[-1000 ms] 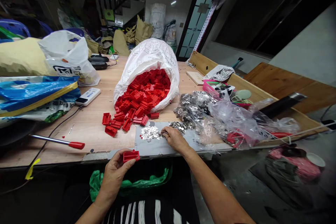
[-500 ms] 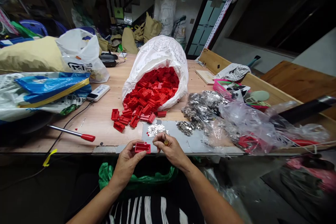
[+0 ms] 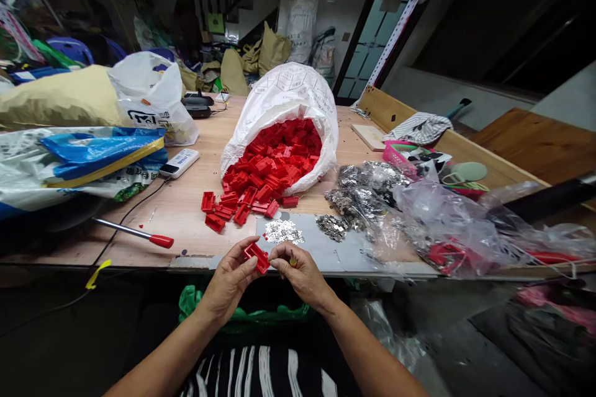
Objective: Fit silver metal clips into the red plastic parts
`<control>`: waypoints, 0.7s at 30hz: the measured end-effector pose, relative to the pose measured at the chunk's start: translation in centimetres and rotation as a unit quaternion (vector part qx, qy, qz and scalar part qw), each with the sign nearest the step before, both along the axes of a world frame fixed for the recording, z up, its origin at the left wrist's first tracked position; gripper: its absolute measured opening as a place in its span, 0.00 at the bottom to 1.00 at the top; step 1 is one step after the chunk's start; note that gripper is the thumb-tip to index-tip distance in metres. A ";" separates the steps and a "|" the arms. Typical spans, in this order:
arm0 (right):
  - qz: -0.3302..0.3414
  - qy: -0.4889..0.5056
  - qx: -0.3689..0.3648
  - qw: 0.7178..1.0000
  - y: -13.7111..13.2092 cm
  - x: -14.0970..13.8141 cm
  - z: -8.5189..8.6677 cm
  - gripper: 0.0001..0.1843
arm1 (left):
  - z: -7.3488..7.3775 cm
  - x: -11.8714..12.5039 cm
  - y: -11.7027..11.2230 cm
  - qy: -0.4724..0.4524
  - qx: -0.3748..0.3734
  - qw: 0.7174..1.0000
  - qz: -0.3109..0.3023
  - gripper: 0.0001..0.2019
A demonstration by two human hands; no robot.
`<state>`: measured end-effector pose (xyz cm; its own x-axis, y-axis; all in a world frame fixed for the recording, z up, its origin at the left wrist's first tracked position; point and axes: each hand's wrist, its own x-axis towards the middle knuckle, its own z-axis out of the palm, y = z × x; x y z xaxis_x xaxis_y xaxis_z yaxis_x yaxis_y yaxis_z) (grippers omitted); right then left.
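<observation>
My left hand [image 3: 230,279] grips a small red plastic part [image 3: 257,256] just below the table's front edge. My right hand [image 3: 302,273] is pinched right beside it, fingertips touching the part's right end; a thin yellow-handled tool [image 3: 293,257] sticks up between its fingers, and whatever else it pinches is too small to see. Just above the hands, a pile of small silver metal pieces [image 3: 283,232] lies on a grey board [image 3: 326,251]. Behind it a white sack [image 3: 288,105] on its side spills red parts [image 3: 274,164] onto the wooden table [image 3: 186,223].
A red-handled screwdriver [image 3: 135,234] lies at front left, with a white remote [image 3: 179,163] and blue and white bags [image 3: 79,155] behind it. Clear plastic bags of metal pieces [image 3: 372,192] and clutter fill the right. A green bag [image 3: 233,316] hangs beneath the table edge.
My right hand left the silver pile and came back to the left hand. The red part was raised and tilted, and the two hands now meet at it.
</observation>
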<state>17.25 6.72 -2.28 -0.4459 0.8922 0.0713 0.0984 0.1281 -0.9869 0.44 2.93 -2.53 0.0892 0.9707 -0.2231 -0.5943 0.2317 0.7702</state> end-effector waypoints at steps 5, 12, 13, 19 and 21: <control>-0.007 -0.021 0.053 0.998 0.0 -0.1 0.1 0.07 | 0.0 0.0 0.2 -0.007 -0.004 1.000 -0.009 0.22; 0.037 -0.044 0.061 0.997 -0.3 0.5 -0.3 0.04 | -0.2 -0.1 0.1 -0.007 -0.004 1.000 -0.024 0.24; 0.039 -0.047 0.056 0.997 -0.3 0.6 -0.3 0.04 | -0.2 -0.1 0.1 0.000 -0.004 1.000 -0.026 0.24; 0.025 -0.056 0.023 0.998 -0.6 1.2 0.0 0.11 | -0.3 0.1 0.0 0.061 0.009 0.998 -0.025 0.24; 0.021 -0.069 0.019 0.997 -0.6 1.6 0.2 0.14 | -0.6 0.0 0.1 0.083 0.023 0.996 -0.027 0.24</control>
<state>18.88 6.08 -2.10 -0.4915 0.8699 0.0408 0.2265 0.1730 -0.9585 0.41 3.07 -3.11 0.1067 0.9751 -0.1943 -0.4460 0.2216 0.8672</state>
